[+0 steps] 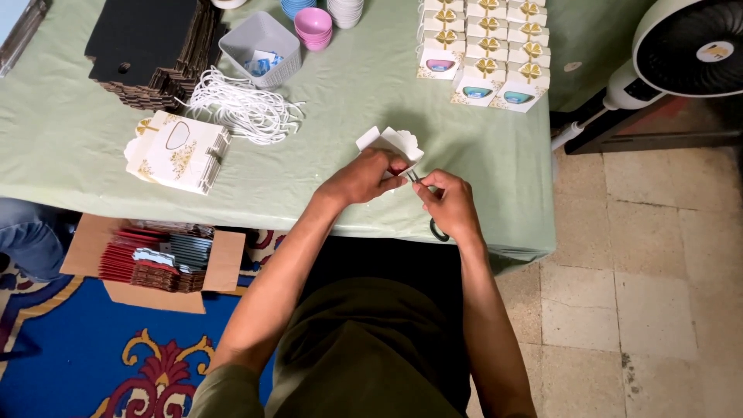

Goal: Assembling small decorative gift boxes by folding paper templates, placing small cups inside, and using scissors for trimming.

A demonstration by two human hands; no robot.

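Note:
My left hand (365,175) grips a small white folded gift box (391,144) at the table's front edge. Close to its right, my right hand (451,203) holds a pair of scissors (435,224); the black handle loop hangs below my fingers and the blade tips point toward the box. Both hands nearly touch over the pale green tablecloth (348,101).
A stack of flat white printed boxes (179,152) lies at the left with white cords (246,107) beside it. Further back: black card stack (151,48), grey basket (261,46), pink bowls (313,25), finished bowed boxes (487,48). A fan (681,48) stands right; a carton (159,259) on the floor.

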